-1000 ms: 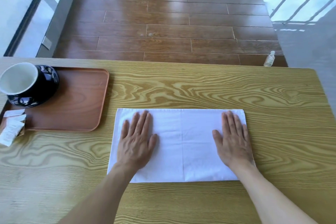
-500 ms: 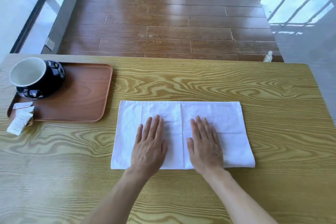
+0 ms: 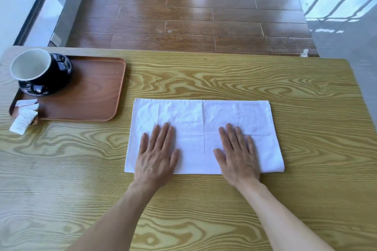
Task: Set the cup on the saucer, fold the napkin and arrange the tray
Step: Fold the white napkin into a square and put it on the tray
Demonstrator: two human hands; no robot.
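Napkin [image 3: 204, 128] lies on the counter [image 3: 244, 79] right of the tray [image 3: 98, 91]; left hand [image 3: 156, 157] and right hand [image 3: 237, 157] press flat, fingers spread. Smoothing outward from the centre crease should sharpen the fold.

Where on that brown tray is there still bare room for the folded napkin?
The brown wooden tray is bare across its right part, beside the black cup. Its left end is crowded: cup at the back, white sachets spilling over the front corner.
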